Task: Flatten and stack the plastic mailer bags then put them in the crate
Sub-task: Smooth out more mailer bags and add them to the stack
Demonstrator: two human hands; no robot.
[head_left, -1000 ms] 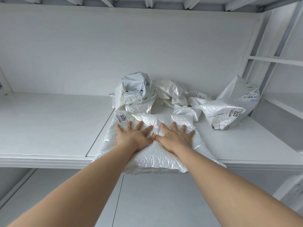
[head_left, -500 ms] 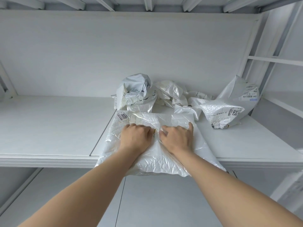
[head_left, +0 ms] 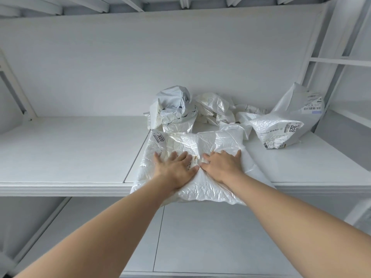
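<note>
Both hands press flat on the mailer bag (head_left: 200,140), fingers (head_left: 173,155) extended and released, grasping nothing. The left hand (head_left: 174,167) covers the left half and the right hand (head_left: 222,165) the right half. The bag rests on the shelf (head_left: 70,153), its near end overhanging the front edge.

Risk: a stroke toward the person could slide the slick film off that edge, and trapped air may spring the creases back.

The long axis appears to run front to back. The "3020" printed corner points far-left. Crumpled bags (head_left: 174,109) lie just behind.
</note>
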